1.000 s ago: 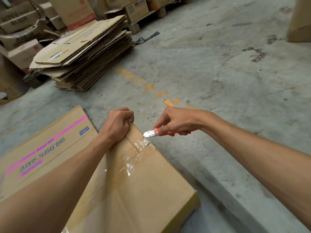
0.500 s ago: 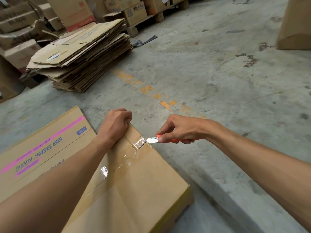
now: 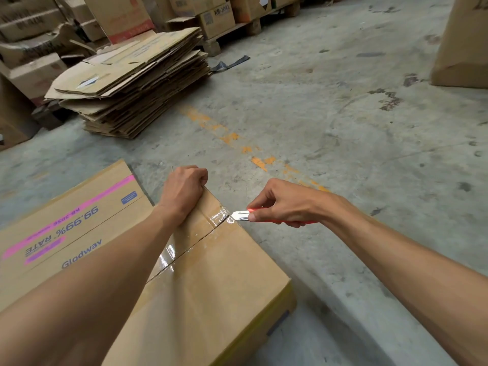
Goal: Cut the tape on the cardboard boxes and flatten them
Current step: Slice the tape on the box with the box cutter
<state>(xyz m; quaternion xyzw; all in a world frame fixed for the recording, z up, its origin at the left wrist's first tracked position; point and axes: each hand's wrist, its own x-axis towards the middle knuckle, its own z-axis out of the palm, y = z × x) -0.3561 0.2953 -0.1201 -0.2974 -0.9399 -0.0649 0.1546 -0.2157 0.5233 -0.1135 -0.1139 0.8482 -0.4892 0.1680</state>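
Note:
A brown cardboard box [image 3: 219,281] with pink stripes and blue print lies on the concrete floor in front of me. Clear tape [image 3: 216,220] runs along its centre seam, which shows as a dark slit. My left hand [image 3: 182,191] grips the box's far top edge, fingers curled over it. My right hand [image 3: 280,204] pinches an orange utility knife [image 3: 244,215], whose metal tip touches the tape at the seam's far end on the box's edge.
A stack of flattened boxes [image 3: 132,83] lies on the floor at the back left. Behind it stand more boxes [image 3: 216,17] on a wooden pallet [image 3: 248,30]. Another brown box [image 3: 462,43] stands at the right edge. Worn orange paint marks [image 3: 232,138] cross the floor.
The knife tip has moved left onto the taped seam at the box's edge. The seam now shows as an open dark slit. My left hand keeps its grip.

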